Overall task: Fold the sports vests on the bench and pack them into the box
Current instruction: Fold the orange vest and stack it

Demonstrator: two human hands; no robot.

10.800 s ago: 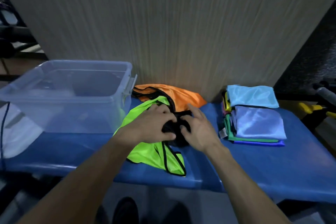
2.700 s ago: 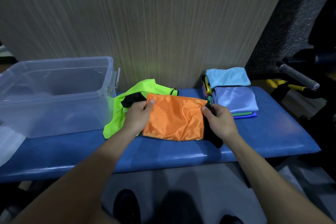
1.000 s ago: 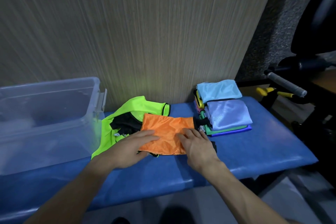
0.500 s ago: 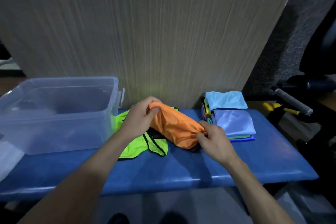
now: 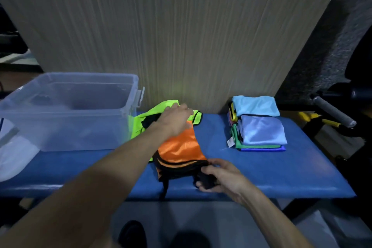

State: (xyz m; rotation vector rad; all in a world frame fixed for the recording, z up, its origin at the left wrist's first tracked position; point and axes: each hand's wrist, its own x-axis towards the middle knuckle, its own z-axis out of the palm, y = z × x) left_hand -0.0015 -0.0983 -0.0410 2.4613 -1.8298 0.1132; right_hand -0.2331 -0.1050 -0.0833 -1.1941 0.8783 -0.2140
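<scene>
An orange vest [image 5: 181,148] with black trim lies folded in the middle of the blue bench [image 5: 261,173]. My left hand [image 5: 174,119] rests on its far end, fingers reaching toward the neon green vest [image 5: 153,113] behind it. My right hand [image 5: 218,175] grips the vest's black strap at the near right corner. A clear plastic box [image 5: 66,110] stands at the left on the bench. A stack of folded vests [image 5: 259,125] in light blue, green and blue sits at the right.
A wood-grain panel [image 5: 181,36] rises right behind the bench. White cloth [image 5: 14,151] lies beside the box at far left. A grey-handled bar and yellow tool [image 5: 332,115] sit off the bench's right end. My shoes [image 5: 132,235] show below the bench edge.
The orange vest, lifted and rolled between both hands half a second ago, now lies flat. My left hand moved to its far end; my right hand dropped to the near strap.
</scene>
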